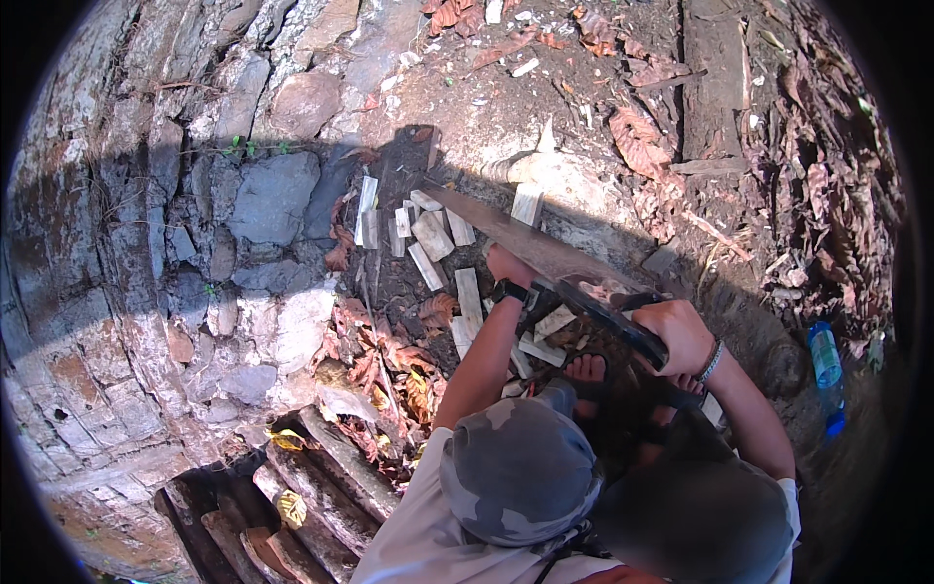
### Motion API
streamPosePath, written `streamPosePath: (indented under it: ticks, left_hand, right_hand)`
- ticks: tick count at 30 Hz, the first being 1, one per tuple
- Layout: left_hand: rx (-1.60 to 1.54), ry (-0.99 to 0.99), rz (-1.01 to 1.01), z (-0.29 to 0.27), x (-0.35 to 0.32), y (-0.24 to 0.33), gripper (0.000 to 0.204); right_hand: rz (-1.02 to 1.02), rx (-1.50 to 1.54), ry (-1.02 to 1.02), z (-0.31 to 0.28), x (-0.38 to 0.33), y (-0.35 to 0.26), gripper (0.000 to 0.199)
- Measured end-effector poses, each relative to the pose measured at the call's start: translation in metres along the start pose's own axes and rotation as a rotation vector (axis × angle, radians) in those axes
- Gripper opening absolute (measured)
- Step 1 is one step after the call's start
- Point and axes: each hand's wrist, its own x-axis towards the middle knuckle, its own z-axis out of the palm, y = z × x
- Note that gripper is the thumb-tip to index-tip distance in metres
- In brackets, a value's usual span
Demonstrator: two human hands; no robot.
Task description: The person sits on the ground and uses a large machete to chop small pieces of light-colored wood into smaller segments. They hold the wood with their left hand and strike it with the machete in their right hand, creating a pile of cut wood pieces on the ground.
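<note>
- Closest in: two bent knees in grey camouflage cloth, filling the lower middle, with a pale shirt at the bottom edge.
- Just beyond the knees: bare feet in dark sandals, on dark soil.
- Right hand: closed tight round the dark handle of a machete, with a bead bracelet on the wrist.
- Machete: long rusty blade slanting up and left from the right hand, tip near the scattered wood, held above the ground and crossing over the left hand.
- Left hand: reaching forward, black watch on the wrist, fingers down among the wood under the blade; partly hidden, so grip cannot be told.
- Wood pieces: pale short split slats, strewn on the soil ahead of the left hand, with a few more near the feet and under the handle.
- Left of the hands: a rough stone wall, curving across the whole left side, half in shade.
- Lower left: a stack of dark logs, beside the left knee.
- Between logs and wood pieces: dry orange leaves.
- Far right, well apart from the hands: a blue bottle lying on shaded ground.
- Top right: sunlit soil, more dead leaves, an old plank.
</note>
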Motion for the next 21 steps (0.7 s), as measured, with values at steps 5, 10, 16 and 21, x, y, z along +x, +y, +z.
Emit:
streamPosePath:
  ticks: [5,10,16,21]
  left_hand:
    - [0.161,-0.048,-0.293,-0.003,0.008,0.004,0.036]
    - [0.164,-0.059,-0.364,-0.01,0.011,0.012,0.043]
    - [0.096,-0.109,-0.104,-0.005,0.005,0.008,0.033]
    - [0.193,-0.079,-0.245,0.001,0.004,-0.012,0.035]
  right_hand:
    - [0.16,0.071,-0.048,-0.031,-0.043,-0.026,0.019]
    - [0.215,0.042,-0.04,-0.049,-0.128,-0.039,0.017]
    - [0.097,0.05,-0.059,-0.013,-0.008,-0.006,0.025]
    - [0.087,0.061,-0.061,-0.018,-0.028,-0.015,0.019]
